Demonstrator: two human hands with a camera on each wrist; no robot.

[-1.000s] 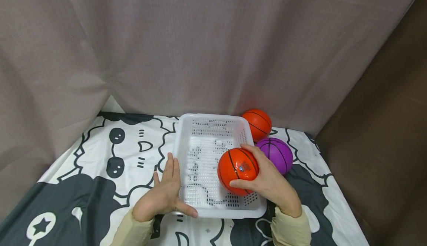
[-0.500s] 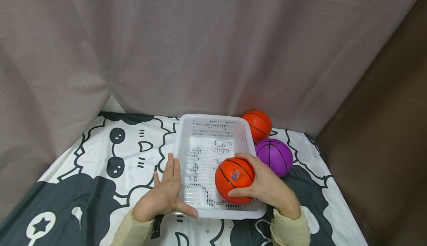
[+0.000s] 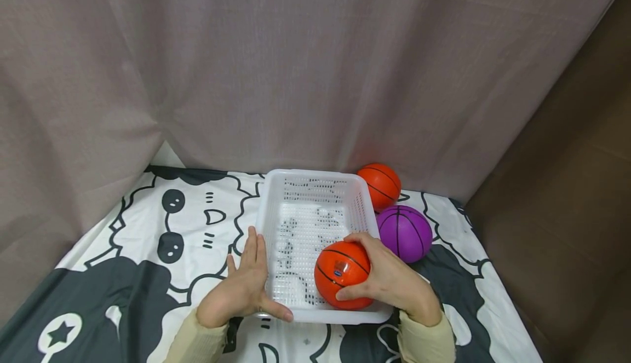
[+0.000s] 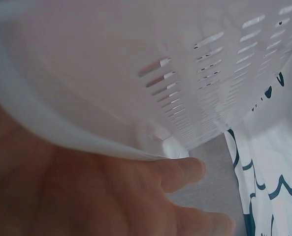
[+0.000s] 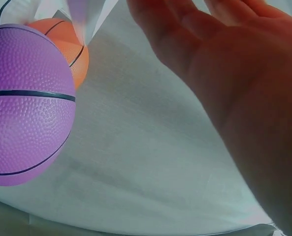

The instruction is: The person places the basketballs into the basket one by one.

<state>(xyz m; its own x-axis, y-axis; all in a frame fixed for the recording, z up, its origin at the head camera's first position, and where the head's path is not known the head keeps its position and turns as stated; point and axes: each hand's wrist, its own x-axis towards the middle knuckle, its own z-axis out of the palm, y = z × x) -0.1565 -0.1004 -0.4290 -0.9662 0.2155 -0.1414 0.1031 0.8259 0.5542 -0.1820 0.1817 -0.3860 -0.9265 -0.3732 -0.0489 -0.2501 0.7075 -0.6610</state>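
Observation:
A white perforated plastic basket (image 3: 320,179) stands in the middle of the head view. My right hand (image 3: 389,275) grips an orange toy basketball (image 3: 340,270) in the basket's near right corner, thumb on its near side and fingers over the far side. Along the basket's left side lies my left hand (image 3: 241,286), fingers straight and thumb stretched along the near rim. The left wrist view shows the left hand (image 4: 121,191) right against the basket's wall (image 4: 106,88). In the right wrist view the right hand (image 5: 229,64) appears without the held ball, which is hidden there.
Just right of the basket sits a purple basketball (image 3: 405,234), with a second orange basketball (image 3: 380,185) behind it. A cloth with a black-and-white cartoon print (image 3: 133,292) covers the table. A grey-brown curtain (image 3: 296,67) hangs at the back; a darker brown one (image 3: 567,231) borders the right.
My right hand has carried the orange basketball toward me and slightly left, down into the basket's near right corner. My left hand has stayed at the basket's side.

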